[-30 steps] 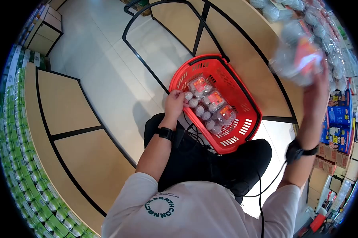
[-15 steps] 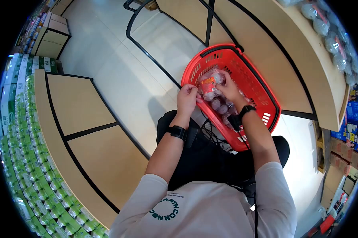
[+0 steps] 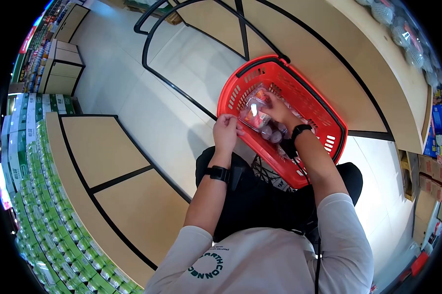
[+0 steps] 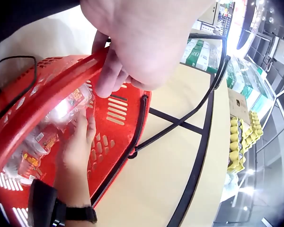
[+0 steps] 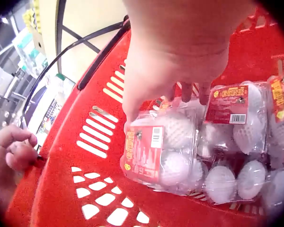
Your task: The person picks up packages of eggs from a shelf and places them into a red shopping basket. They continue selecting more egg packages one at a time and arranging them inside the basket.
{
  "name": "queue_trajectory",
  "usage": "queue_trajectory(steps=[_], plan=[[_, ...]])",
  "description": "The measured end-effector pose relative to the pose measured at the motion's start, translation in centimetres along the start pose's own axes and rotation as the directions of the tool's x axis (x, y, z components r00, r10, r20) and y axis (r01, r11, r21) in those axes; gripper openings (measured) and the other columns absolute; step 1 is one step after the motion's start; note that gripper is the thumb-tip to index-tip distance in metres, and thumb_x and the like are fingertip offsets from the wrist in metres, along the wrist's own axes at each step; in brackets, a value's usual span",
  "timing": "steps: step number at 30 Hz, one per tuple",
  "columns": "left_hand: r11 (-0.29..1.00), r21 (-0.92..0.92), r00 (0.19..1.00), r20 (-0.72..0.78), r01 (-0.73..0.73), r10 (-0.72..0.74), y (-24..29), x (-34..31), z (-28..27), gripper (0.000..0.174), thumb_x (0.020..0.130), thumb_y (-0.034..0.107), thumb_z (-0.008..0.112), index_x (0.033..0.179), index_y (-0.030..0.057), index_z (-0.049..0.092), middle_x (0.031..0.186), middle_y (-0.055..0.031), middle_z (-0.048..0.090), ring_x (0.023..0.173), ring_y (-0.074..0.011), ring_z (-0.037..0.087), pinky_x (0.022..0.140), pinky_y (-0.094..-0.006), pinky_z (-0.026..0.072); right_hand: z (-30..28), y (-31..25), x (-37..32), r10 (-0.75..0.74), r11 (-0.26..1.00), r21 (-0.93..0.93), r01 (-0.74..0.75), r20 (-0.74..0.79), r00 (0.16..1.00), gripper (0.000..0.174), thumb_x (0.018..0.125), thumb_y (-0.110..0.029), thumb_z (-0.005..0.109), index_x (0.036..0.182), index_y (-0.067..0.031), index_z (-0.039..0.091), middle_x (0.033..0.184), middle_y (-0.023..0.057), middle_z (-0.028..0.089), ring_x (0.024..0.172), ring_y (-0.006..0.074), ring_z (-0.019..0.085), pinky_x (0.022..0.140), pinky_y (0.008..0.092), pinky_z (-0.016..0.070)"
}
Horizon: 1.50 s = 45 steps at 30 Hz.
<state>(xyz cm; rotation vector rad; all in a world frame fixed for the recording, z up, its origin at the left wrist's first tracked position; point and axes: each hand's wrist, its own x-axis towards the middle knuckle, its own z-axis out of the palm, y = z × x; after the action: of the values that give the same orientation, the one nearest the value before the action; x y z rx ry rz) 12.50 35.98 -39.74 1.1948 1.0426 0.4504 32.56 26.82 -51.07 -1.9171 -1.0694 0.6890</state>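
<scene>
A red shopping basket (image 3: 280, 76) stands in front of my knees. My left hand (image 3: 226, 133) grips its near rim, fingers hooked over the edge in the left wrist view. Inside the basket, my right hand (image 3: 280, 110) holds a clear plastic pack (image 5: 144, 151) by its upper edge. This pack has a red label and round things in white foam nets. It tilts toward the basket's left end, against other similar packs (image 5: 234, 106). Below them show more foam-netted rounds (image 5: 221, 182). The palm side of my right hand is hidden.
The basket's long black handle (image 3: 177, 95) reaches out over the floor. On the right, a wooden display stand (image 3: 368, 78) bears more netted packs (image 3: 407, 41). Green packaged goods (image 3: 59, 210) line the shelf on the left. Yellow egg trays (image 4: 236, 144) show in the left wrist view.
My right hand has come from the display on the right into the basket with a pack, which now sits lower and more tilted. My left hand has stayed at the rim.
</scene>
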Motion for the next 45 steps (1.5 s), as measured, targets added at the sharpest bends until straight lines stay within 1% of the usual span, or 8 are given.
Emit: queue_trajectory(steps=[4, 14, 22, 29, 31, 34, 38, 45], plan=[[1.000, -0.001, 1.000, -0.005, -0.016, 0.016, -0.3, 0.0, 0.0, 0.013, 0.088, 0.011, 0.049, 0.089, -0.0016, 0.052, 0.064, -0.0071, 0.055, 0.049, -0.0136, 0.054, 0.047, -0.0229, 0.0476, -3.1, -2.7, -2.0, 0.294, 0.928, 0.219, -0.301, 0.062, 0.954, 0.061, 0.076, -0.020, 0.066, 0.128, -0.0023, 0.039, 0.110, 0.0161, 0.055, 0.099, 0.0218, 0.054, 0.085, 0.0308, 0.0438], [0.999, -0.008, 0.999, -0.003, -0.046, 0.046, -1.2, 0.4, -0.4, 0.014, 0.086, 0.012, 0.051, 0.089, -0.0018, 0.054, 0.065, -0.0080, 0.056, 0.051, -0.0148, 0.055, 0.047, -0.0246, 0.0463, -11.9, -6.1, -8.2, 0.219, 0.951, 0.191, -0.242, 0.137, 0.966, 0.021, 0.082, -0.015, 0.058, 0.098, -0.0026, 0.057, 0.084, 0.0058, 0.060, 0.077, 0.0137, 0.056, 0.070, 0.0271, 0.0450], [0.993, -0.032, 0.994, 0.011, -0.112, 0.113, -0.3, -0.2, 0.0, 0.013, 0.088, 0.011, 0.049, 0.087, -0.0003, 0.053, 0.066, -0.0063, 0.054, 0.051, -0.0137, 0.054, 0.046, -0.0242, 0.0471, -29.9, -26.0, -17.2, -0.108, 0.948, 0.191, 0.253, -0.556, 0.824, 0.022, 0.088, -0.019, 0.055, 0.073, -0.0030, 0.056, 0.063, 0.0015, 0.053, 0.057, 0.0069, 0.049, 0.053, 0.0213, 0.0396], [0.995, -0.077, 0.998, 0.015, -0.063, 0.065, -0.4, -0.4, -0.2, 0.012, 0.089, 0.012, 0.049, 0.087, 0.0004, 0.053, 0.066, -0.0064, 0.054, 0.050, -0.0146, 0.055, 0.048, -0.0236, 0.0468, -42.9, -25.5, -10.9, 0.055, 0.990, -0.052, -0.132, -0.716, 0.696, 0.044, 0.085, -0.041, 0.053, 0.101, -0.0004, 0.049, 0.072, 0.0055, 0.055, 0.056, 0.0116, 0.052, 0.048, 0.0240, 0.0411], [0.990, -0.122, 0.997, 0.025, -0.063, 0.067, -1.0, 0.1, -0.4, 0.012, 0.088, 0.012, 0.050, 0.087, 0.0005, 0.053, 0.066, -0.0063, 0.055, 0.050, -0.0151, 0.055, 0.048, -0.0237, 0.0467, -44.9, -23.3, -9.2, 0.269, 0.825, -0.120, -0.552, -0.776, 0.571, 0.065, 0.077, -0.060, 0.053, 0.099, 0.0012, 0.050, 0.071, 0.0073, 0.056, 0.051, 0.0132, 0.051, 0.043, 0.0257, 0.0376], [0.993, -0.102, 0.998, 0.015, -0.064, 0.066, -1.4, 0.3, -0.4, 0.012, 0.087, 0.012, 0.051, 0.087, 0.0004, 0.053, 0.066, -0.0061, 0.055, 0.051, -0.0150, 0.056, 0.048, -0.0240, 0.0468, -45.7, -22.1, -8.1, 0.567, 0.771, 0.152, -0.619, -0.607, 0.557, 0.080, 0.069, -0.072, 0.052, 0.097, 0.0021, 0.052, 0.070, 0.0090, 0.056, 0.048, 0.0145, 0.050, 0.040, 0.0258, 0.0335], [0.981, -0.076, 0.983, 0.045, -0.177, 0.181, -2.9, 1.3, -1.0, 0.013, 0.086, 0.012, 0.053, 0.087, -0.0002, 0.055, 0.065, -0.0055, 0.056, 0.053, -0.0140, 0.056, 0.049, -0.0251, 0.0462, -45.5, -21.5, -7.8, 0.529, 0.842, 0.273, -0.465, -0.580, 0.619, 0.063, 0.066, -0.071, 0.057, 0.079, -0.0085, 0.056, 0.063, 0.0030, 0.050, 0.047, 0.0129, 0.047, 0.041, 0.0247, 0.0342], [0.994, -0.091, 0.995, 0.081, -0.055, 0.063, -0.9, 0.0, -0.8, 0.014, 0.087, 0.012, 0.048, 0.090, -0.0007, 0.054, 0.069, -0.0083, 0.058, 0.058, -0.0159, 0.058, 0.055, -0.0243, 0.0477, -45.6, -21.4, -7.3, 0.406, 0.902, 0.401, -0.164, -0.650, 0.642, 0.067, 0.062, -0.047, 0.075, 0.111, -0.0081, 0.051, 0.090, 0.0042, 0.055, 0.075, 0.0163, 0.055, 0.064, 0.0293, 0.0515]])
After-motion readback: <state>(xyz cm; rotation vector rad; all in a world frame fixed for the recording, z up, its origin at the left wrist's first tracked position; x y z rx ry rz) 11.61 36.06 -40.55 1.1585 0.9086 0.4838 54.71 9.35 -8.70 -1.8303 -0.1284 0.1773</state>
